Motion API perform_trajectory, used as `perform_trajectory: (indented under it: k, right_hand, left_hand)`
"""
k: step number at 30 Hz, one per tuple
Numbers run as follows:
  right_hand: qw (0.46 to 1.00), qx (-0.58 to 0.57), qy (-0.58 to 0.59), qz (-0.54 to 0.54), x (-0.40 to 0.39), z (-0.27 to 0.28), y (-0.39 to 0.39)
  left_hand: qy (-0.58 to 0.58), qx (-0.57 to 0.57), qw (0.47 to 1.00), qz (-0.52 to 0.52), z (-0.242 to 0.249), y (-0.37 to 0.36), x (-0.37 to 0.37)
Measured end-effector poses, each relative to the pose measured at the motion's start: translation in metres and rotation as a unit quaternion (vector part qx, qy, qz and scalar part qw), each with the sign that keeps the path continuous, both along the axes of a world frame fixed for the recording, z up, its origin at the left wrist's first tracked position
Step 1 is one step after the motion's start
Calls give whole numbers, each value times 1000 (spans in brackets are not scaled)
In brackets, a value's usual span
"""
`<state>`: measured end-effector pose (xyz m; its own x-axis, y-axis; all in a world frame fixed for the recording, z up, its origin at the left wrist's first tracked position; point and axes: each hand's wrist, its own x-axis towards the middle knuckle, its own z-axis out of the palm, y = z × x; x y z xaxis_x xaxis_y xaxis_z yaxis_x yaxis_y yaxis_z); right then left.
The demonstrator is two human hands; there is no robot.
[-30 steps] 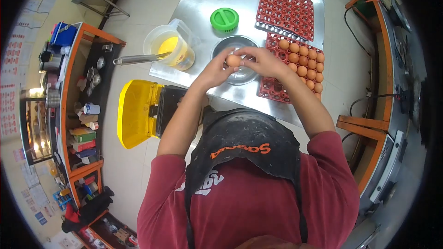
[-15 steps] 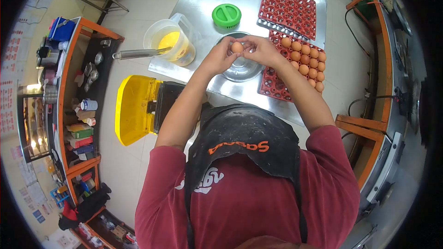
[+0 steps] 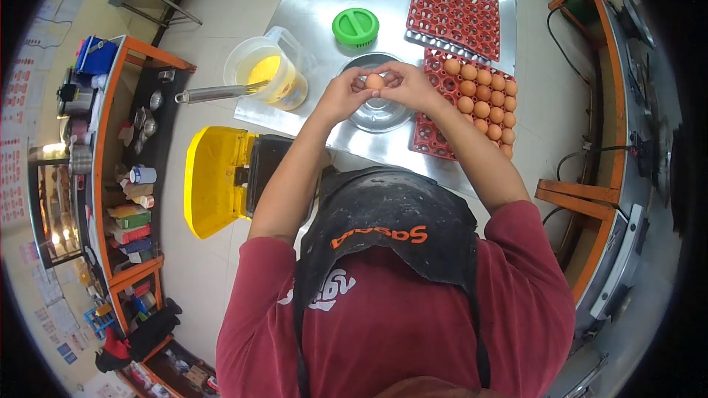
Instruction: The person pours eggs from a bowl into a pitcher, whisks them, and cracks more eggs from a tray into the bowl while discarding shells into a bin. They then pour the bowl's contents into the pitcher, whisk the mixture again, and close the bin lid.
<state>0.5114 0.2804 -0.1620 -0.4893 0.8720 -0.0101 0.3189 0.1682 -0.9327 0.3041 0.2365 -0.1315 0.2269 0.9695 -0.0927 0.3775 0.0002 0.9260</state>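
Note:
Between my two hands, above a round metal bowl [image 3: 380, 119], is a brown egg [image 3: 375, 82]. My left hand [image 3: 344, 96] grips it from the left with closed fingers, and my right hand [image 3: 408, 86] grips it from the right. To the right of the bowl, a red egg tray [image 3: 431, 138] bears several brown eggs. A red tray [image 3: 451, 13] with no eggs lies farther back. On the left stands a clear jug [image 3: 237, 59] of yellow liquid with a whisk [image 3: 214, 93] leaning in it.
A green lid [image 3: 355, 27] rests on the metal table [image 3: 310, 11] behind the bowl. Below the table's left edge is a bin with its yellow lid [image 3: 210, 180] open. Orange-framed shelves [image 3: 110, 125] stand at the left, and more orange framing [image 3: 582, 191] at the right.
The view has shifted slightly. My hands have come a little lower with the egg still between them, and the fingers sit closer around it.

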Motion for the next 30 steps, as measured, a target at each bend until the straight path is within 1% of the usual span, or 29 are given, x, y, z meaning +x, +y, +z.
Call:
perform_trajectory:
  k: [1, 4, 7, 10, 12, 14, 16, 18, 19, 21, 23, 24, 25, 27, 30]
  right_hand:
    - [1000, -8, 9, -10, -2, 1, -3]
    - [998, -38, -12, -51, -5, -4, -8]
    - [997, 36, -16, -61, -6, -19, -9]
    - [997, 8, 21, -78, -6, -31, -9]
    - [996, 18, 19, -85, -3, -48, -4]
    - [996, 4, 30, -88, -3, -43, -4]
    - [995, -38, 49, -78, -3, -33, -7]
    - [992, -68, 73, -72, -2, -28, -4]
    - [991, -47, 105, -61, -1, -24, -5]
    - [994, -41, 87, -43, 0, -19, -4]
    - [994, -71, 77, -30, 3, -19, -2]
    - [996, -49, 68, -30, 6, -22, 1]
    - [994, -40, 93, -31, 5, -24, -1]
    - [998, -24, 51, -25, 13, -32, 5]
    - [997, -13, 61, -41, 8, -34, 4]
  left_hand:
    - [6, 7, 1000, 1, -2, 0, 1]
    - [14, 40, 999, 6, -14, -1, 3]
    - [24, 66, 997, 17, -24, 0, 6]
    - [21, 93, 995, 30, -27, -2, 12]
    - [12, 113, 993, 30, -30, -5, 14]
    - [2, 133, 991, 24, -40, -2, 13]
    - [24, 186, 982, 28, -56, 9, 19]
    - [48, 221, 973, 46, -58, 6, 21]
    - [62, 230, 970, 55, -50, 5, 22]
    - [38, 268, 962, 39, -51, 4, 23]
    - [76, 191, 977, 55, -39, -2, 30]
    - [47, 187, 979, 61, -29, -10, 32]
    - [16, 185, 981, 63, -24, -14, 33]
    - [52, 196, 979, 37, -48, -5, 42]
    - [53, 194, 973, 116, -74, -3, 53]
